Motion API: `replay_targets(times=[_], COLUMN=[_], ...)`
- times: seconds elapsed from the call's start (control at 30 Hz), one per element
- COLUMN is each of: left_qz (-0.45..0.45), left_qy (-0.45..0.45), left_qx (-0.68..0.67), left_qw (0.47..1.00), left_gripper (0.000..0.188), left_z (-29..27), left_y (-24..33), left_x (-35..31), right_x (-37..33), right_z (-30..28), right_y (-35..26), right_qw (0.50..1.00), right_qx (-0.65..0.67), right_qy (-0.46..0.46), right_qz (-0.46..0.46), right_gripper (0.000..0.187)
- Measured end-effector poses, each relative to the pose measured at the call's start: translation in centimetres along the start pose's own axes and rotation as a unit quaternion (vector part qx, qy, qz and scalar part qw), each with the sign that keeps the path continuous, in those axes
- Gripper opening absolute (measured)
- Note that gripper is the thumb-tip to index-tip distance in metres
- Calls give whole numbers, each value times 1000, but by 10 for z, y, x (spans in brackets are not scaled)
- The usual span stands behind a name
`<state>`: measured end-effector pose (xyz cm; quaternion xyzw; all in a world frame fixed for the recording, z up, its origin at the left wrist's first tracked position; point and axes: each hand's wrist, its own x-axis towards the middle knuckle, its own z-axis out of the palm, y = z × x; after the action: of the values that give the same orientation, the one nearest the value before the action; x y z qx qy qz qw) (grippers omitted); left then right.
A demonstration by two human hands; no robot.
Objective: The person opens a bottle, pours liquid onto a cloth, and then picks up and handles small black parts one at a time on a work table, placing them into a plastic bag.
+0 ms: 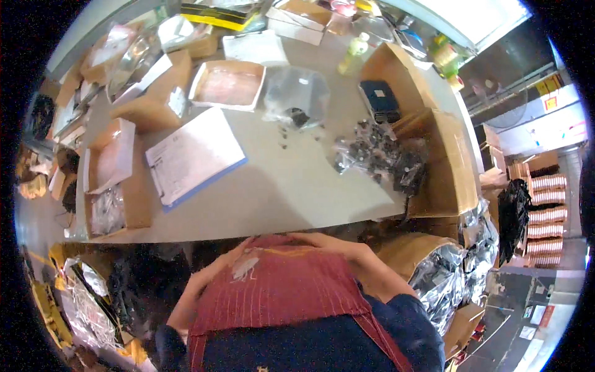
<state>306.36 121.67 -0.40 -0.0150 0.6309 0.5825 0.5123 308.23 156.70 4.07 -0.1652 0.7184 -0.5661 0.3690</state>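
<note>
My left hand (245, 247) and my right hand (331, 242) are at the near edge of the grey table (273, 204), low in front of my body. Both lie mostly behind the top of the dark red apron (282, 291), which bulges up between my forearms. The fingers are hidden, so whether they hold anything does not show. Beyond them on the table, small black parts (284, 136) lie scattered by a clear plastic bag (297, 93). A heap of small bagged black parts (372, 149) is at the right.
An open cardboard box (443, 164) stands at the table's right. Papers on a blue clipboard (197, 158), shallow white boxes (228, 85) and a bottle (354, 53) lie farther back. A carton with silvery plastic (437, 282) stands below the right edge; a black bag (149, 288) is below left.
</note>
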Motion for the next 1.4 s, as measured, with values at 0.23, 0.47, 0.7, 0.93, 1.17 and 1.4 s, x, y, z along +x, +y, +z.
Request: replay_targets(times=[0.23,0.47,0.7,0.93,1.17,1.4], left_qz=[136,146,356,201,226,268], left_qy=[165,202,345,407,428,407], left_qx=[162,72,274,482,519,506], left_qw=[963,966,824,750,704,712], left_gripper=[40,48,40,41,29,20], left_z=[48,-52,-94,-127,-127,-160], left_y=[90,129,262,276,262,239], left_x=[-80,48,204,255,227,222], right_x=[-38,12,69,25,21,27], right_z=[-66,-103,-119,-130,-140,-123], right_y=[-18,-29,36,82,85,68], right_qw=[966,941,887,808,797,760], right_qx=[-87,-73,102,209,90,195], right_qy=[61,321,449,550,598,618], right_qz=[238,75,-41,-36,1,-53], right_gripper=[42,45,48,34,28,22])
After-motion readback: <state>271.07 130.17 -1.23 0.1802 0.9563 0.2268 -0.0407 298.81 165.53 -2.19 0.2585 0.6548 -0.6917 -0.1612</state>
